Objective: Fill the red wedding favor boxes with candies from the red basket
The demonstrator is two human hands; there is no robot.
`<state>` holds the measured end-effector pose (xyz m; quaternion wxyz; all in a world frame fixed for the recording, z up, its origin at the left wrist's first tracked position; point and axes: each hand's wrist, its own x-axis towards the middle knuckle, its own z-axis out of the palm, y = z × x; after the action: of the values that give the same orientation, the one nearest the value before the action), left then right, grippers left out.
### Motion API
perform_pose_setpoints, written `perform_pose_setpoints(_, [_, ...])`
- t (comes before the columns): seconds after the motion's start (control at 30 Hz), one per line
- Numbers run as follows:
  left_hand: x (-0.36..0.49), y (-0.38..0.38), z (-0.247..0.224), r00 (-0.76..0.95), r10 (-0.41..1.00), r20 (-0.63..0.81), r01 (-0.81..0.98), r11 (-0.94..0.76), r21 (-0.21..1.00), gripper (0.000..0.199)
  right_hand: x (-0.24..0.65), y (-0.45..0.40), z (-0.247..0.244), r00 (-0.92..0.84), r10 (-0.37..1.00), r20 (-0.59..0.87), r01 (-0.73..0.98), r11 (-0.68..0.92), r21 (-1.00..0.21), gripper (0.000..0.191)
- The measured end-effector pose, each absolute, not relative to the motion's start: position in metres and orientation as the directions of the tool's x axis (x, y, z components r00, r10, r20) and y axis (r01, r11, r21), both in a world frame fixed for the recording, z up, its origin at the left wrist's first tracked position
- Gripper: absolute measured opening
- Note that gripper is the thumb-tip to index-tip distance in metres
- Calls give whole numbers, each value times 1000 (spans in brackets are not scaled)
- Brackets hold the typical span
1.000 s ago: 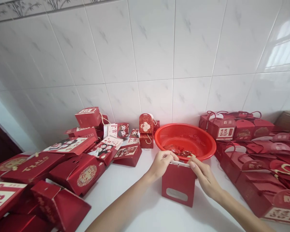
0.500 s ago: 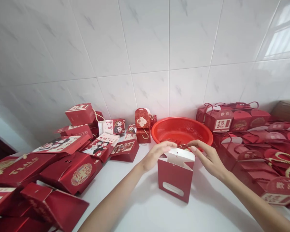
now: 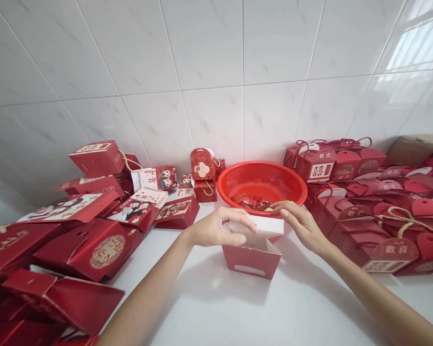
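A red paper gift box (image 3: 252, 262) stands upright on the white table with its top open and a slot-shaped window low on its front. Over the box's left top edge is my left hand (image 3: 211, 228), open, thumb and fingers apart across the opening. My right hand (image 3: 305, 226) is open too, its fingers stretched out by the box's right back corner; whether they touch it I cannot tell. Just behind stands a red plastic basket (image 3: 263, 168), with several shiny red-wrapped packets (image 3: 247, 201) at its near side.
Red printed boxes (image 3: 90, 245) are heaped on the left. Rows of red handled boxes (image 3: 375, 218) fill the right side. A small stack of boxes (image 3: 203, 166) stands left of the basket, before the tiled wall (image 3: 216, 115). A brown carton (image 3: 409, 150) sits at the far right.
My left hand has spread its thumb from its fingers over the box's opening. The view has shifted, and the basket's packets show more clearly. My right hand stays near the right back corner.
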<state>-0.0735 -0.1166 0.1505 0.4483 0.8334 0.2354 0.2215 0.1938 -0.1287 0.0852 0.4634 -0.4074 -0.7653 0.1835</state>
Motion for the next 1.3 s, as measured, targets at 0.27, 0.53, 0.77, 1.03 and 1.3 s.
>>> perform_pose_setpoints(0.27, [-75,-139,169,903,425,56,246,-622,743,35,169,-127,46,-181,557,810,592,720,-362,10])
perform_pose_setpoints(0.53, [-76,-133,169,832,552,57,361,-616,700,28,170,-124,31,-295,406,865,649,749,-130,31])
perform_pose_setpoints(0.77, [-79,-131,166,752,649,118,404,-595,695,29,171,-119,21,-351,354,867,670,742,-31,47])
perform_pose_setpoints(1.03, [-82,-116,159,639,725,257,350,-572,742,26,170,-114,23,-306,350,885,659,749,-68,39])
perform_pose_setpoints(1.3, [-82,-95,146,485,823,294,194,-430,882,41,170,-117,23,-254,400,881,651,744,-151,32])
